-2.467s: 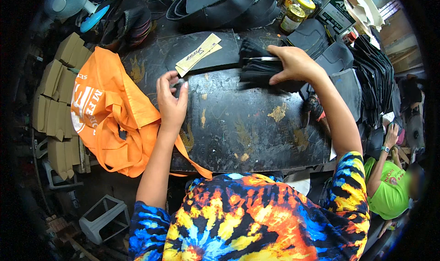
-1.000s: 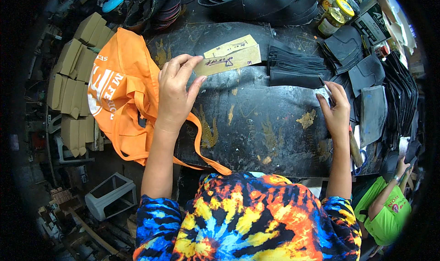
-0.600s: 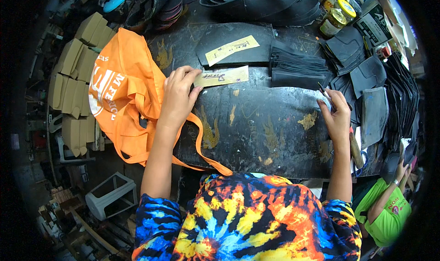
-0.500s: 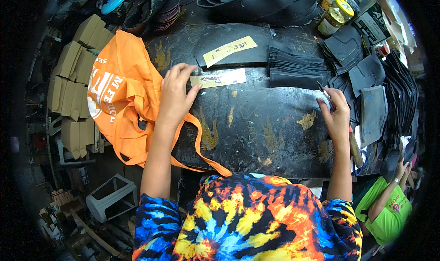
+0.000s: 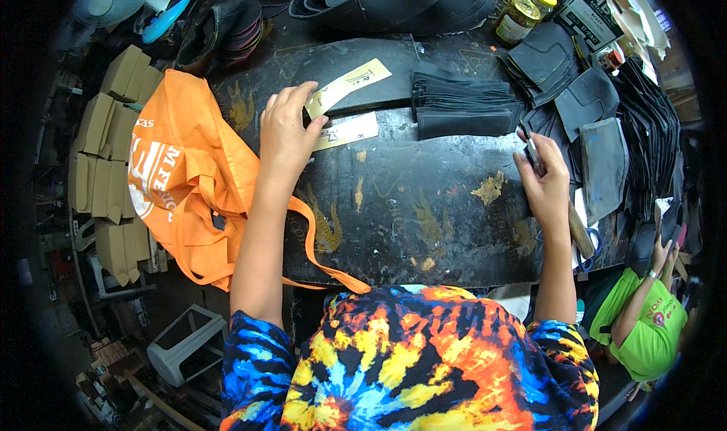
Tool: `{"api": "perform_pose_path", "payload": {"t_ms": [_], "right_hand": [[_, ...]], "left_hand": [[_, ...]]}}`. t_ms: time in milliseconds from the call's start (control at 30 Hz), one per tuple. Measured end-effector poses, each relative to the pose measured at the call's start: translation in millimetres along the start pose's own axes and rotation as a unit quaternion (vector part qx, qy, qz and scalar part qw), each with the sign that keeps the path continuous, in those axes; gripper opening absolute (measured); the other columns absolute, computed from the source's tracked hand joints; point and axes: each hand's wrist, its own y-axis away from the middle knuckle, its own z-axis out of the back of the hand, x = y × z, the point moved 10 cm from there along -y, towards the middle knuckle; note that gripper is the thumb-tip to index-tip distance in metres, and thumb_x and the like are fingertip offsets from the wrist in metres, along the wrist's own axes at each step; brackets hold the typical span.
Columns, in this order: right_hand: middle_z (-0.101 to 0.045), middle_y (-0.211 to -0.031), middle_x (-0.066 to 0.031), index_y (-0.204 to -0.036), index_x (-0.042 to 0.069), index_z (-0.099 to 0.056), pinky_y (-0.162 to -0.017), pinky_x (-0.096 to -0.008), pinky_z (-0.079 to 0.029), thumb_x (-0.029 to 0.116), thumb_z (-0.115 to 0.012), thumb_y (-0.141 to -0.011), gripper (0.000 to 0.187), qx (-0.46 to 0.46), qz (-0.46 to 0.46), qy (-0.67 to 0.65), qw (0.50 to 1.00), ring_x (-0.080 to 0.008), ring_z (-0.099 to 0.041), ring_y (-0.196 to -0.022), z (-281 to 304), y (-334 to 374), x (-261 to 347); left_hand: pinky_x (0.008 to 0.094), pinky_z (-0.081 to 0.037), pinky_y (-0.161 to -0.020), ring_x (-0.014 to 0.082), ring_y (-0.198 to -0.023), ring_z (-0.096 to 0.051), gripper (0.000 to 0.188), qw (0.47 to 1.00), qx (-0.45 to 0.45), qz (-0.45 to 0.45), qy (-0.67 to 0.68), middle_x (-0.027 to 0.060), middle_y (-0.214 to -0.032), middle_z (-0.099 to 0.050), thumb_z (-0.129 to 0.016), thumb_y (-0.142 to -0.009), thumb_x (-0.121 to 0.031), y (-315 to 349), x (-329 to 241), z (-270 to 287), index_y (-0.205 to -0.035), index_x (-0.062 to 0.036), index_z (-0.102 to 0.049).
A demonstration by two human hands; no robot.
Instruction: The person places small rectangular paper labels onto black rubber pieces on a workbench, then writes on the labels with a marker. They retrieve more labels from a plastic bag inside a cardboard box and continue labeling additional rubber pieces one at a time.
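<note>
Strips, seemingly laid out, lie just right of the half-open left hand, whose hold on the upper one I cannot tell, while the right hand pinches a pen not yet at either.

Table had two strips, one orange bag at left edge, one fan off far left corner, at least two jars toward far right corner.
</note>
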Motion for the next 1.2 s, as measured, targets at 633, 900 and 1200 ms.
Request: {"api": "perform_pose_path", "payload": {"t_ms": [633,900,1200], "right_hand": [[-0.065,-0.1,-0.0038,-0.123,-0.003,-0.071,-0.073,-0.0234,-0.048,0.012,-0.073,-0.099,0.028,0.085,-0.081,-0.375,0.92,-0.0081,-0.062,-0.089,-83,38,46],[-0.063,-0.112,-0.0088,-0.121,-0.008,-0.066,-0.082,-0.0268,-0.061,0.0,-0.069,-0.098,0.024,0.104,-0.128,-0.484,0.859,-0.0124,-0.065,-0.103,-95,46,47],[-0.06,-0.108,-0.0011,-0.12,-0.003,-0.07,-0.058,-0.0191,-0.035,0.003,-0.079,-0.09,0.032,0.094,-0.129,-0.358,0.92,-0.0009,-0.046,-0.076,-98,52,43]], "left_hand": [[0.0234,-0.051,-0.076,0.0076,-0.087,-0.065,0.023,0.687,0.195,0.214,0.667,0.0019,-0.108,-0.071,-0.065,-0.107,-0.02,94,-137,-97,-0.124,-0.006,-0.064],[0.0263,-0.05,-0.08,0.0111,-0.09,-0.063,0.032,0.664,0.196,0.218,0.688,0.004,-0.11,-0.07,-0.045,-0.115,-0.033,108,-141,-106,-0.124,-0.0077,-0.062],[0.0255,-0.051,-0.083,0.0091,-0.097,-0.062,0.047,0.735,0.148,0.166,0.64,0.0066,-0.119,-0.068,-0.036,-0.117,-0.037,110,-147,-103,-0.139,-0.0015,-0.057]]}}
